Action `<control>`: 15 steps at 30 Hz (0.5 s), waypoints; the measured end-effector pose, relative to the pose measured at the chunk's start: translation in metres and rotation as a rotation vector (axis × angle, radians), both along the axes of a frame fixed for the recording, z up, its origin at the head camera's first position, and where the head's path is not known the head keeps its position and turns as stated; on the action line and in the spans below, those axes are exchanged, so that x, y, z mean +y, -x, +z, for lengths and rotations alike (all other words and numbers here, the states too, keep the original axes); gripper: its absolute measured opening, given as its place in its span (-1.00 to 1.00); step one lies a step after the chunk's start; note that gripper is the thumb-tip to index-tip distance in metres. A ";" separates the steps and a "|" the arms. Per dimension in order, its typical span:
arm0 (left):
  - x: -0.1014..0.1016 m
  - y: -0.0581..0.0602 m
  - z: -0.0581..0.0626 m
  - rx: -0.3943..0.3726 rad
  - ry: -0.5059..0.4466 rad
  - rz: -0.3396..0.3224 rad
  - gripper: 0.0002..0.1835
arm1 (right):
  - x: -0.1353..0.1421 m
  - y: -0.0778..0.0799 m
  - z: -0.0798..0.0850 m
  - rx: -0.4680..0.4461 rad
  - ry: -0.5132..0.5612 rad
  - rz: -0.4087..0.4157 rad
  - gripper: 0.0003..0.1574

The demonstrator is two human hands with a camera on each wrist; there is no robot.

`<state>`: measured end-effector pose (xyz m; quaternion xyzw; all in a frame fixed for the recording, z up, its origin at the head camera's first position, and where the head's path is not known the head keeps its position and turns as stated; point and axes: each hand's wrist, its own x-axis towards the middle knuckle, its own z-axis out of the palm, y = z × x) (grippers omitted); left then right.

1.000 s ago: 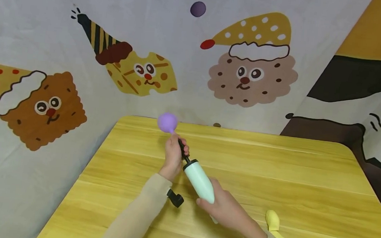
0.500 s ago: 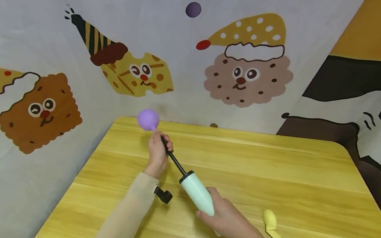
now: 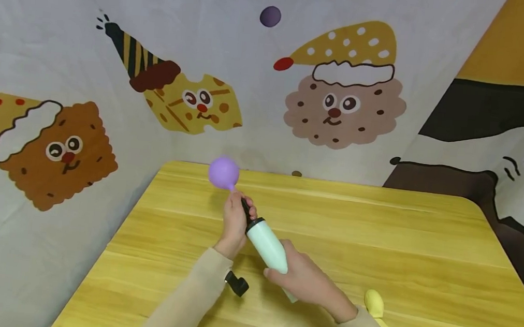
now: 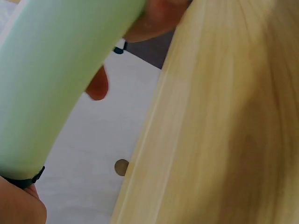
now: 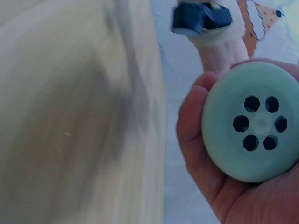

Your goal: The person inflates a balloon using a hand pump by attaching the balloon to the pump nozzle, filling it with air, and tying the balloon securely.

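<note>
Pump [image 3: 268, 246] lay slanted above the yellow table [image 3: 423, 250] in the head view, its mint barrel gripped by the right hand [image 3: 300, 281]; the left hand [image 3: 235, 218] pinched the black nozzle end, where a small purple balloon [image 3: 224, 172] sat. A yellow balloon [image 3: 374, 301] lay near the right sleeve. The left wrist view showed the pump's barrel [image 4: 51, 88] close beside the table edge [image 4: 154, 140]. The right wrist view showed fingers [image 5: 196, 135] curled around the pump's holed end cap [image 5: 254, 122].

No readable text, label, brand or number showing anywhere: pump [image 3: 268, 246] plain mint, backdrop [image 3: 205, 65] behind pump showing only cartoon biscuit faces, table [image 3: 423, 240] bare wood.
</note>
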<state>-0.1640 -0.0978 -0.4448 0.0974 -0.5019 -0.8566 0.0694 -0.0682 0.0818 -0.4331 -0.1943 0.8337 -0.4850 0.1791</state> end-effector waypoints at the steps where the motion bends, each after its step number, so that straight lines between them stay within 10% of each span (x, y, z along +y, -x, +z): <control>1: 0.000 0.001 -0.001 -0.001 0.003 0.007 -0.63 | 0.000 -0.001 0.001 -0.011 0.005 -0.002 -0.10; 15: -0.042 0.026 -0.003 0.004 -0.037 0.126 -0.63 | 0.030 -0.039 -0.004 -0.014 -0.033 0.042 -0.14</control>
